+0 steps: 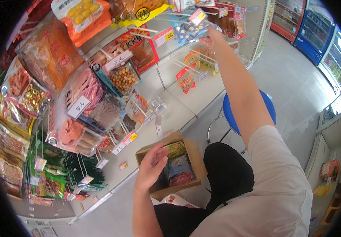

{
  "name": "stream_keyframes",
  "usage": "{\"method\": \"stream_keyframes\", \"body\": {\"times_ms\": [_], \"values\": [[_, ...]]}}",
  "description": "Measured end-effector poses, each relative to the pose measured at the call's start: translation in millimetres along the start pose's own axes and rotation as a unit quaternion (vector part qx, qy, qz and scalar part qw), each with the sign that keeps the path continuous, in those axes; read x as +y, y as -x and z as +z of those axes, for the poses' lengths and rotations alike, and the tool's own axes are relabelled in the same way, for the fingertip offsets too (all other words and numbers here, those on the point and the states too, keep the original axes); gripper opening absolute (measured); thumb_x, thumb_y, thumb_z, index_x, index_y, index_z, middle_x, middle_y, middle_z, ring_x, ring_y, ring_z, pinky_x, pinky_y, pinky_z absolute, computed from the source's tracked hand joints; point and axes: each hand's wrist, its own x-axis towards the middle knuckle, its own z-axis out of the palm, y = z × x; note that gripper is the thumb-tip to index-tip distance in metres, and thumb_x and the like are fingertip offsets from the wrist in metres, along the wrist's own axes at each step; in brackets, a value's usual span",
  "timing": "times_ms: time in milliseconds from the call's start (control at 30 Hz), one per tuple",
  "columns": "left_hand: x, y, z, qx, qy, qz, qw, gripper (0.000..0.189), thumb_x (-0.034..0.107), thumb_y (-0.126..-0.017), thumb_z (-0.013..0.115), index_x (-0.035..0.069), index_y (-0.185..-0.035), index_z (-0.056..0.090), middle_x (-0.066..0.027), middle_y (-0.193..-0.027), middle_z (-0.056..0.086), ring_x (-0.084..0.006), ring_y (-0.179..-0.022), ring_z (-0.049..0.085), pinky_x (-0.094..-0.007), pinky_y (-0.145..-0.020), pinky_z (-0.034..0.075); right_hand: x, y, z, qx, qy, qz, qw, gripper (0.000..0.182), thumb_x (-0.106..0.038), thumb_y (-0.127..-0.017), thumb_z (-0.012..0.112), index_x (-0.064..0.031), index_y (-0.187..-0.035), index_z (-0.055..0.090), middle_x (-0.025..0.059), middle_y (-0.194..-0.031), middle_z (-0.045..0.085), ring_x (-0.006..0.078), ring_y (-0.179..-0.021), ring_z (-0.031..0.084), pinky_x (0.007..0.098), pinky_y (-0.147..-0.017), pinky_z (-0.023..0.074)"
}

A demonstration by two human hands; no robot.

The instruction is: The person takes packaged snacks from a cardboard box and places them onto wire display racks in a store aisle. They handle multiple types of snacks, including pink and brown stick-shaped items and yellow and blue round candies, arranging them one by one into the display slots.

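My right hand (211, 36) reaches far out to the shelf's back and grips the edge of a blue packet with pale dots (189, 32). That packet hangs at a display hook, beneath a pink-and-white price tag (198, 16). Part of my right hand's fingers is hidden by the packet. My left hand (153, 166) hovers over the left side of an open cardboard box (199, 160), fingers extended and nothing visible in them. In the box lie a green-yellow packet (175, 149) and a blue-grey packet with reddish contents (181, 169).
Hooks with hanging snack packets fill the shelf (178, 99) ahead and left, including a red bag (186, 80). A blue round stool (266, 108) stands under my right arm. Refrigerated cabinets (315, 32) line the far right; another shelf (315, 160) stands at right.
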Motion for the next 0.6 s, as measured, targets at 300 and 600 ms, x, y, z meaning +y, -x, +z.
{"method": "stream_keyframes", "body": {"times_ms": [300, 600], "values": [[-21.1, 16.5, -33.6, 0.127, -0.107, -0.05, 0.985, 0.044, 0.012, -0.103, 0.064, 0.003, -0.145, 0.053, -0.0104, -0.122, 0.069, -0.0174, -0.112, 0.066, -0.0321, -0.098, 0.052, 133.2, 145.8, -10.1, -0.069, -0.069, 0.002, 0.995, 0.025, -0.019, -0.098, 0.057, -0.0034, -0.118, 0.058, 0.0104, -0.108, 0.063, 0.0237, -0.089, 0.066, 0.0387, -0.079, 0.0577], [-40.7, 7.6, -50.8, 0.152, -0.248, -0.073, 0.954, 0.043, 0.022, -0.102, 0.066, 0.005, -0.14, 0.058, -0.0117, -0.111, 0.073, -0.0207, -0.101, 0.07, -0.0336, -0.09, 0.055, 235.3, 389.4, -53.8, -0.681, 0.439, -0.219, 0.544, 0.033, -0.023, -0.093, 0.07, -0.0135, -0.124, 0.065, 0.0118, -0.105, 0.069, 0.0335, -0.099, 0.07, 0.0443, -0.083, 0.0581]]}}
